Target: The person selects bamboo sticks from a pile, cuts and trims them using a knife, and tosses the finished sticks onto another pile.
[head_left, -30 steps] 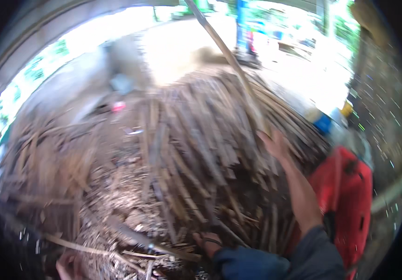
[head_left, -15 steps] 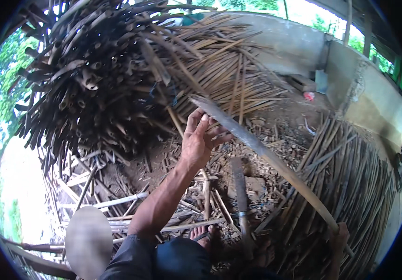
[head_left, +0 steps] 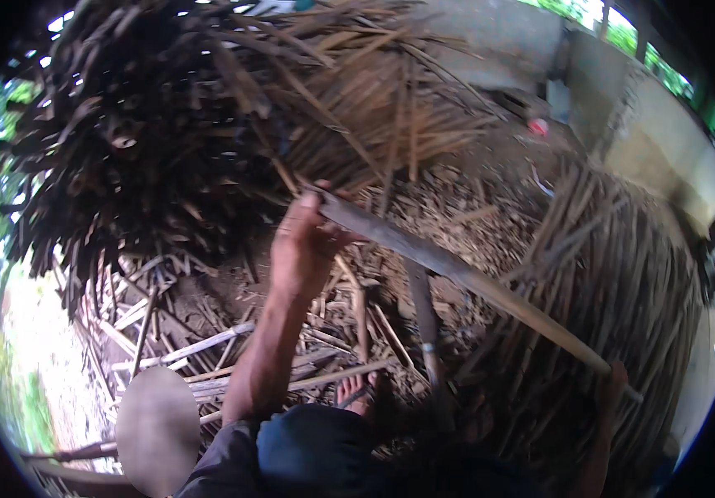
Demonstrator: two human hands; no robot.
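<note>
Slat (head_left: pixel 465 278), long and flat, is held across the middle of the shot, slanting from upper left down to lower right, above the littered ground.

Nearest the camera, a dark-clothed knee (head_left: pixel 316 448) is seen at the bottom edge, with a bare foot (head_left: pixel 357 394) tucked just past it among the scraps. A pale rounded shape (head_left: pixel 156 432) sits at lower left; what it is can't be told.

The right hand (head_left: pixel 613 390) is found low on the right, at the slat's lower end. It's in shadow and partly hidden, so whether its fingers are closed on the slat can't be told.

The left hand (head_left: pixel 306 245) is stretched out further up, and its fingers are wrapped around the slat's upper end, thumb on top, clamped on it.

Under the slat, loose sticks (head_left: pixel 208 344) and chips are scattered over the dirt floor (head_left: pixel 473 216), lying every which way. A darker upright stick (head_left: pixel 425 319) is crossed by the slat near the middle.

On the right, a stack of pale split strips (head_left: pixel 623 266) is fanned out, close to the right hand. Further back at upper left, a big dark heap of stalks (head_left: pixel 141 133) is piled up, with lighter strips (head_left: pixel 390 108) laid behind it. At the far right a low concrete wall (head_left: pixel 664 141) is seen, with greenery beyond it.
</note>
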